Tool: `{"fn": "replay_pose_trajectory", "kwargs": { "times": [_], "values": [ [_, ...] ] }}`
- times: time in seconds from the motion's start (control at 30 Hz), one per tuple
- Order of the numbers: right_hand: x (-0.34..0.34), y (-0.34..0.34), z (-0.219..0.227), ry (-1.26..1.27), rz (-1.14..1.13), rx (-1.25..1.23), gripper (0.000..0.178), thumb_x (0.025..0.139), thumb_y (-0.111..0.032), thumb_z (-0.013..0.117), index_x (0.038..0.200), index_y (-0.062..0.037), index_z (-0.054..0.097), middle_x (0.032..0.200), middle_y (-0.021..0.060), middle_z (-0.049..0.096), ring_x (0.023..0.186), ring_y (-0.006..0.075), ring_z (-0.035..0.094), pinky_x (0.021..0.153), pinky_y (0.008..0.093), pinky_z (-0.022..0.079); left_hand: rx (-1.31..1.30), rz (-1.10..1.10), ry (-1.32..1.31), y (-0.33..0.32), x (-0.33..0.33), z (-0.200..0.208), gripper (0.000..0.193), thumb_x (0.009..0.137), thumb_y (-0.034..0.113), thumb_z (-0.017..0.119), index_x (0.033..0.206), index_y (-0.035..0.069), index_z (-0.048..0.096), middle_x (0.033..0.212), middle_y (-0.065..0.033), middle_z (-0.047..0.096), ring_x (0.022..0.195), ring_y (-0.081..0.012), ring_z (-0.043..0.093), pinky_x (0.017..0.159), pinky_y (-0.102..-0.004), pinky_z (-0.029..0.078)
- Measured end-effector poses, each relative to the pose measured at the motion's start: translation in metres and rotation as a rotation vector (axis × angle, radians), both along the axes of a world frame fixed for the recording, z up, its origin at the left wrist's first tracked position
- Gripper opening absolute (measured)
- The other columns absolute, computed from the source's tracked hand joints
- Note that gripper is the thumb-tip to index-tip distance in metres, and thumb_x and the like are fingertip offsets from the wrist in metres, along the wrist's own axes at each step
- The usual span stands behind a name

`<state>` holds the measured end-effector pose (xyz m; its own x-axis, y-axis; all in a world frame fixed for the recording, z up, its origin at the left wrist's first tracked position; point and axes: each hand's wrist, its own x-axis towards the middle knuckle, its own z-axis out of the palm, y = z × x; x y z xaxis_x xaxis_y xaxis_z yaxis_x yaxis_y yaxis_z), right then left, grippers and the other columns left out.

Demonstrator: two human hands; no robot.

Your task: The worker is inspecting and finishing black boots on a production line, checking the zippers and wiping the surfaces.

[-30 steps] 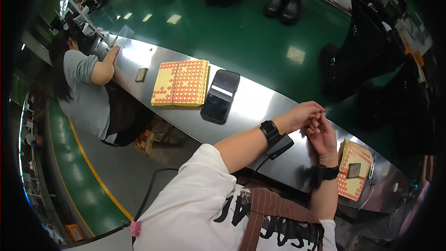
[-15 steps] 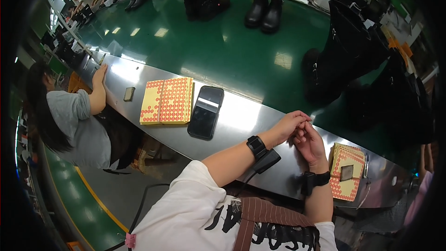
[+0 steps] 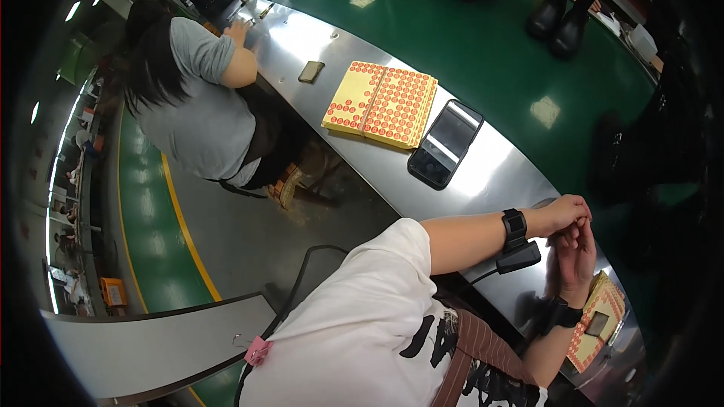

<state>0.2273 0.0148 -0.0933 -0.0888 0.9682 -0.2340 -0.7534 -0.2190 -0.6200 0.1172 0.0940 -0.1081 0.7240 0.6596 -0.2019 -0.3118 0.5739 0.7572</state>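
Note:
My left hand [image 3: 562,215] and my right hand [image 3: 577,262] meet over the metal ledge [image 3: 494,154], fingertips against fingertips. The left fingers are bent and pressed together. On the right hand, the fingers curl up toward the left ones. Whatever they pinch, if anything, is too small to make out. Below the right wrist lies a stack of yellow sheets with red round stickers [image 3: 584,354], a small dark block [image 3: 597,324] on top. Farther left rest a black phone [image 3: 446,143] and a banded stack of similar sticker sheets [image 3: 385,103].
A green conveyor belt [image 3: 483,53] runs beyond the ledge, bearing black boots [image 3: 569,11]. Another small block [image 3: 311,71] lies on the ledge near a seated person in grey [image 3: 204,98]. A cable [image 3: 305,264] runs beside my left side.
The view has swung left, so the ledge, phone and stacks appear farther right. My hands stay joined at the fingertips.

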Motion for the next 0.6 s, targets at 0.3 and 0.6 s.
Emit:
{"fn": "replay_pose_trajectory", "kwargs": {
  "times": [0.3,0.6],
  "values": [
    [0.001,0.0,-0.003,-0.077,-0.013,-0.048,0.02,0.102,-0.021,0.041,0.099,-0.0054,0.053,0.075,-0.0012,0.047,0.062,0.0055,0.042,0.06,0.0214,0.036,0.032,0.022,0.009,0.002,0.002,-0.004,0.018,0.091,0.009,0.04,0.095,-0.002,0.054,0.06,-0.0056,0.053,0.043,-0.0194,0.058,0.039,-0.0312,0.052],
    [0.009,0.0,-0.011,-0.043,0.056,0.07,0.025,0.101,-0.023,0.045,0.104,-0.0019,0.058,0.079,-0.002,0.052,0.063,0.0042,0.042,0.063,0.0206,0.037,0.028,-0.039,0.014,0.002,-0.004,0.003,0.02,0.092,0.009,0.04,0.097,-0.002,0.056,0.063,-0.0044,0.052,0.051,-0.016,0.057,0.048,-0.03,0.052]
  ]
}}
